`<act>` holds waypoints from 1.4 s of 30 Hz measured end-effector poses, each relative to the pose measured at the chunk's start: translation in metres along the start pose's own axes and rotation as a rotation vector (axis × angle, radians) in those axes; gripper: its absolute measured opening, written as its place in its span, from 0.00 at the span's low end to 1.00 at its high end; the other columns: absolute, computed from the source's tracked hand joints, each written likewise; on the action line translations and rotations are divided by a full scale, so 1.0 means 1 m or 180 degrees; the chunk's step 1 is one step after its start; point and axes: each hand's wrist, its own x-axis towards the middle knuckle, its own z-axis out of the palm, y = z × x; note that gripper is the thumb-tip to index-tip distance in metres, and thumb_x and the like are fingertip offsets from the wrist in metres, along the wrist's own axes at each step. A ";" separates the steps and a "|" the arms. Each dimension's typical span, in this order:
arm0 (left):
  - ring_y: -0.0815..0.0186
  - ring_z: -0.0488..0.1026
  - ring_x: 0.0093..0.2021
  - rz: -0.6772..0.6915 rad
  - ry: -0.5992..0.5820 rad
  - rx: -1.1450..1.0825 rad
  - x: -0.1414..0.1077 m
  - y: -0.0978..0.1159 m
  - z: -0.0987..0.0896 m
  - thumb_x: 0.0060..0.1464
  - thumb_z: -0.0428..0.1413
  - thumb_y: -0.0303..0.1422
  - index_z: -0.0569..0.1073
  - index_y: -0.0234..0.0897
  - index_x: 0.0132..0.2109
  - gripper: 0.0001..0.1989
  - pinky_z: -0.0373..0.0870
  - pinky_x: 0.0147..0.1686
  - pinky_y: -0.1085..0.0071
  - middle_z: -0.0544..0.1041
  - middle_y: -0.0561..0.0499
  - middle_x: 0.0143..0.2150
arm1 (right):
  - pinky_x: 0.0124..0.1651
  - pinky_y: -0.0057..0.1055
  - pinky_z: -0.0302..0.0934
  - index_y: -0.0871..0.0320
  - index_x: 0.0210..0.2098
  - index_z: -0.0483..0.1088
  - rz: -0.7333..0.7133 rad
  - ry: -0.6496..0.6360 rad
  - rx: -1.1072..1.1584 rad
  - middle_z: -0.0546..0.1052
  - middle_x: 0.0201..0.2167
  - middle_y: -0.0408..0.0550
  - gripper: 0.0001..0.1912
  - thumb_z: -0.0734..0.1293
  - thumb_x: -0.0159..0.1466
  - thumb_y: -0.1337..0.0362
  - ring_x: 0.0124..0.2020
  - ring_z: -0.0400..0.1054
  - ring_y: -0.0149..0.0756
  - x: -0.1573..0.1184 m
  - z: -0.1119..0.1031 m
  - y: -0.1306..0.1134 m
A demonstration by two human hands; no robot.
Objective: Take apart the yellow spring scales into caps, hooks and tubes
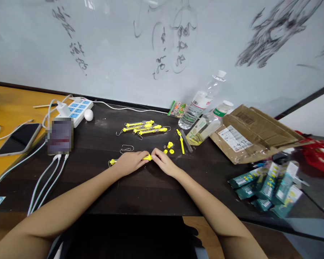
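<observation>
My left hand is closed round the middle of a yellow-ended spring scale, which lies roughly level just over the dark table. At its right end, the fingers of my right hand pinch the yellow tip. My fingers cover most of its tube. Behind my hands lies a group of several similar spring scales with wire hooks. Loose metal hooks rest just beyond my left hand. Past my right hand are small yellow caps and rings, a yellow inner rod and a clear tube.
Two bottles and a snack packet stand by the whiteboard. To the right are a cardboard parcel and several green boxes. At left are a power strip, white cables and a phone.
</observation>
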 end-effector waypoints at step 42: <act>0.65 0.75 0.37 0.0092 0.0158 0.0134 0.001 -0.009 0.004 0.65 0.41 0.44 0.66 0.44 0.54 0.17 0.63 0.32 0.75 0.77 0.52 0.40 | 0.37 0.31 0.54 0.55 0.29 0.58 -0.0121 -0.0050 -0.0322 0.65 0.28 0.43 0.13 0.54 0.69 0.58 0.32 0.60 0.34 0.000 0.000 -0.001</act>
